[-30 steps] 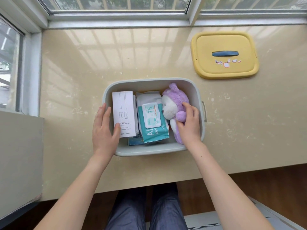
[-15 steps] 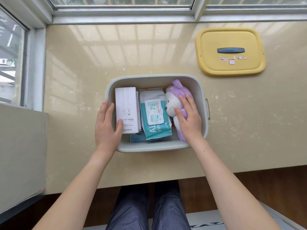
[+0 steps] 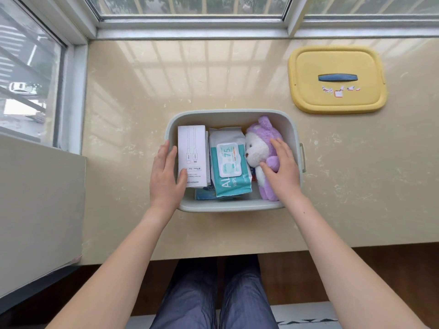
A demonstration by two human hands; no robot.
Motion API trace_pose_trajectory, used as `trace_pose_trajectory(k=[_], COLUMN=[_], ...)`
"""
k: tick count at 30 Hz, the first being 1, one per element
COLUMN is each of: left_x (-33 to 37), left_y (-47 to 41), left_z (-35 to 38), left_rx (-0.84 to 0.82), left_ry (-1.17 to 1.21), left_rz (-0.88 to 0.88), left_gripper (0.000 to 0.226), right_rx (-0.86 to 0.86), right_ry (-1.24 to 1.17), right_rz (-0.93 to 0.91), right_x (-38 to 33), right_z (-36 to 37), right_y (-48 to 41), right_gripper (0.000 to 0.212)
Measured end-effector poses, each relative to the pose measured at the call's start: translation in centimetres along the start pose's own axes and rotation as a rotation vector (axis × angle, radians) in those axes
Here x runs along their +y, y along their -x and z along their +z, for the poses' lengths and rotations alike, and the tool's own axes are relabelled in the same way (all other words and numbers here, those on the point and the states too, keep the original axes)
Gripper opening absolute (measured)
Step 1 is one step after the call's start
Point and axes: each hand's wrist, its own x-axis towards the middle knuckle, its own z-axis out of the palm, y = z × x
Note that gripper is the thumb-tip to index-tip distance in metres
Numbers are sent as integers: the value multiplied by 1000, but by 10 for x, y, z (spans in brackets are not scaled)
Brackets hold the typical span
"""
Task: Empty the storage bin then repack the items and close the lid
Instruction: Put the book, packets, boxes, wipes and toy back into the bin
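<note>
Here, your left hand [image 3: 164,176] is resting relaxed against the left wall of the storage bin [image 3: 228,206], thumb touching the white box [image 3: 191,148]. Your right hand [image 3: 283,169] is lying flat on the purple plush [image 3: 261,136] inside. The storage bin is sitting near the front edge of the counter [image 3: 133,91], the yellow lid [image 3: 337,65] toward its far right corner.

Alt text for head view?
A person's left hand touches a white cable box and right hand rests on a purple plush toy inside an open grey bin, a wipes pack between them. The yellow lid lies apart on the counter.
</note>
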Motion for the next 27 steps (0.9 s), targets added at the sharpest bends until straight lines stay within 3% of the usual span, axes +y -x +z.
trace_pose_trajectory(k=[6, 9, 16, 22, 27], left_x=[3, 0, 0, -1, 2], left_y=[8, 20, 30, 34, 31], left_z=[-16, -15, 4, 6, -15], left_rx=[-45, -49, -1, -15, -129], left_ry=[-74, -105, -4, -31, -124], left_rz=[23, 9, -72, -79, -66], left_gripper=[63, 64, 60, 62, 65], right_rx=[175, 166, 124, 65, -12], right_ry=[260, 421, 170, 227, 375], right_rz=[-193, -148, -44, -65, -74], right_x=[-1, 11, 34, 36, 18], right_z=[-22, -22, -11, -20, -35], right_y=[30, 38, 40, 31, 36], right_gripper=[50, 53, 53, 54, 53])
